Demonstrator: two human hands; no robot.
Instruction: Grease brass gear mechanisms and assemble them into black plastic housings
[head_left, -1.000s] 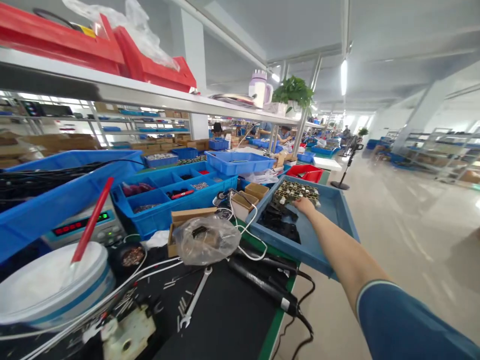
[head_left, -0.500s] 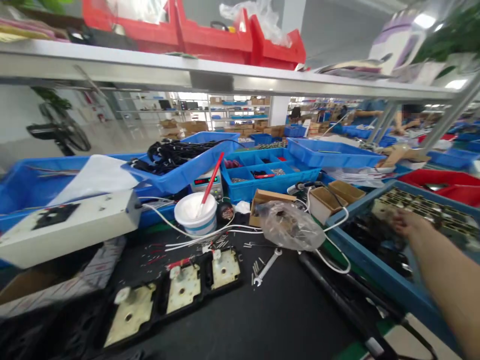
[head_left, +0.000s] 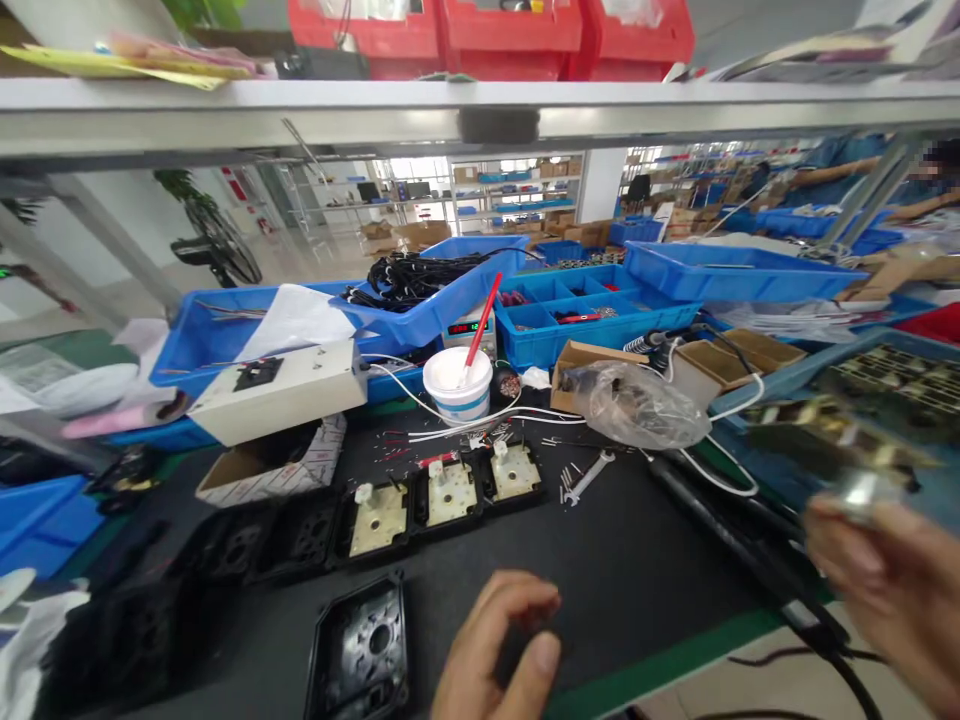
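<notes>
My right hand is at the right edge, shut on a blurred circuit board studded with small components, held above the bench's front edge. My left hand is low at the bottom centre over the black mat, fingers loosely curled and apart from the thumb, with nothing visible in it. A black plastic housing lies just left of that hand. Behind it runs a row of black housings with cream plates.
A blue tray with more boards sits at the right. A wrench, plastic bag, white tub with red stick, white box, long black tool and blue bins crowd the bench. A steel shelf hangs overhead.
The view swung left and down. My right hand drew back out of the blue tray with a circuit board in it. My left hand came into view at the bottom.
</notes>
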